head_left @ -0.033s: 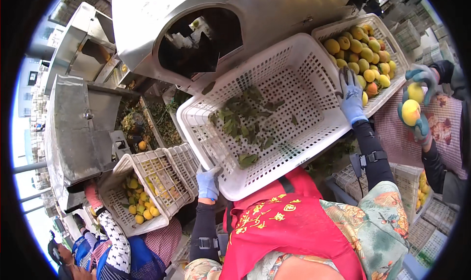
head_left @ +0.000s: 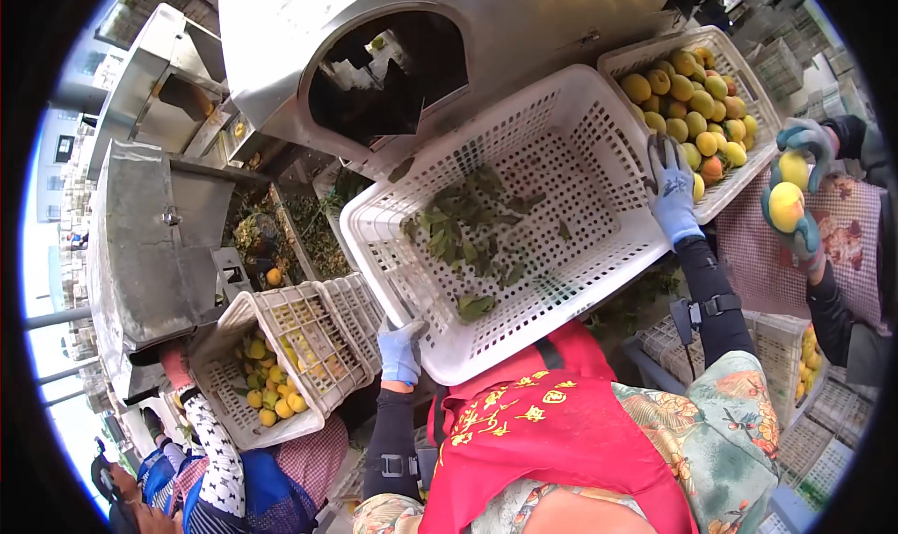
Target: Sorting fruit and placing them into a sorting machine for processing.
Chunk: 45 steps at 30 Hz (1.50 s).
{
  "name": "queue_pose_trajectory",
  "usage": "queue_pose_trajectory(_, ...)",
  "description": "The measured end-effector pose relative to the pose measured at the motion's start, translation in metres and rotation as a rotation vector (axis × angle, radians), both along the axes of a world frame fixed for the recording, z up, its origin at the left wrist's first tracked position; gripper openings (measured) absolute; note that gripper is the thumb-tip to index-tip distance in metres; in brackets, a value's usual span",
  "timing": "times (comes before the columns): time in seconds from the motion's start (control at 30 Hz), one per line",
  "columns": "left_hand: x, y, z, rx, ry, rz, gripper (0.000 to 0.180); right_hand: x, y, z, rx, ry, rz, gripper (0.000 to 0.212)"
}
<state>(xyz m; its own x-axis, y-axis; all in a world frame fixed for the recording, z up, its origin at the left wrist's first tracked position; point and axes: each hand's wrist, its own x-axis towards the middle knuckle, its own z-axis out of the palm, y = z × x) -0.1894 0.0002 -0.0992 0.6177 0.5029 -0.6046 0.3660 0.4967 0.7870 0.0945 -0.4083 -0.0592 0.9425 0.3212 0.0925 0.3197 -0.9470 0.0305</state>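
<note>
A white perforated plastic crate [head_left: 585, 230] tilts in front of me, with green leaves [head_left: 468, 235] scattered over its bottom. My left hand [head_left: 402, 352], in a blue-grey glove, grips the crate's near left corner; its fingertips lie partly behind the rim. My right hand [head_left: 672, 193], in a matching glove, is hooked over the right-hand rim with its fingers reaching toward the inside. Right beside my right hand, a second crate [head_left: 762, 90] holds yellow-orange peaches [head_left: 692, 104].
A metal machine [head_left: 524, 29] with a dark round opening [head_left: 383, 76] stands beyond the crate. At left, a person's patterned sleeve [head_left: 220, 450] reaches toward a tilted fruit crate [head_left: 327, 347]. At right, a co-worker's gloved hands [head_left: 812, 151] hold two peaches [head_left: 787, 207]. More crates [head_left: 814, 454] stand lower right.
The co-worker's hands with the two peaches at right have risen slightly. My hands keep the same grip on the crate, and the view has shifted a little.
</note>
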Motion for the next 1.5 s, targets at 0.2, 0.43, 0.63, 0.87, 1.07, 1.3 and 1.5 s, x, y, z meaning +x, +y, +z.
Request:
queue_pose_trajectory(0.2,-0.06,0.034,0.005,0.044,-0.01,-0.096,0.049,-0.092,-0.007,-0.004,0.688,0.127,-0.215,0.067)
queue_pose_trajectory(0.43,-0.075,0.09,0.05,0.378,-0.079,-0.437,0.061,-0.224,-0.035,-0.038,1.142,0.892,-0.834,0.028)
queue_pose_trajectory(0.63,-0.028,0.067,0.162,0.594,-0.171,-0.749,0.061,-0.35,-0.056,-0.117,1.896,0.472,-0.987,0.033)
queue_pose_trajectory(0.87,-0.015,0.019,0.313,0.816,-0.442,-0.919,0.055,-0.366,-0.035,0.014,2.225,0.571,-0.621,0.05)
queue_pose_trajectory(1.07,-0.105,0.037,0.452,0.801,-1.121,-0.435,0.053,-0.354,0.027,0.112,2.338,0.581,-0.107,0.054)
queue_pose_trajectory(1.3,-0.153,0.093,0.308,0.804,-1.32,0.004,0.078,-0.371,0.081,0.243,2.268,0.469,0.072,0.044)
queue_pose_trajectory(1.5,-0.135,0.044,0.233,0.628,-1.323,-0.376,0.127,-0.35,0.173,0.315,1.955,0.601,0.365,0.044)
